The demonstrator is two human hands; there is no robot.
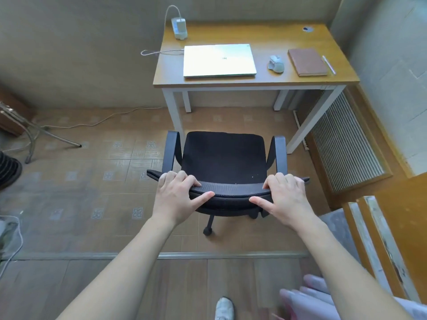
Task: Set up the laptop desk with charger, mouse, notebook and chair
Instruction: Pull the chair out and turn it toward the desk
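A black office chair (224, 158) on castors stands on the floor a short way in front of the desk, its seat facing the desk. My left hand (179, 195) and my right hand (285, 196) both grip the top edge of its backrest. On the wooden desk (254, 38) with white legs lies a closed silver laptop (219, 60). A white charger (179, 27) sits at the back left, its cable running to the laptop's left side. A grey mouse (276, 63) lies right of the laptop, then a brown notebook (307, 61) and a white pen (328, 64).
A radiator behind a slatted cover (344, 144) lines the right wall beside the desk. A metal stand (34, 132) and a loose cable (97, 122) occupy the floor at left. A wooden door or frame (392, 227) is at the right, close to my arm.
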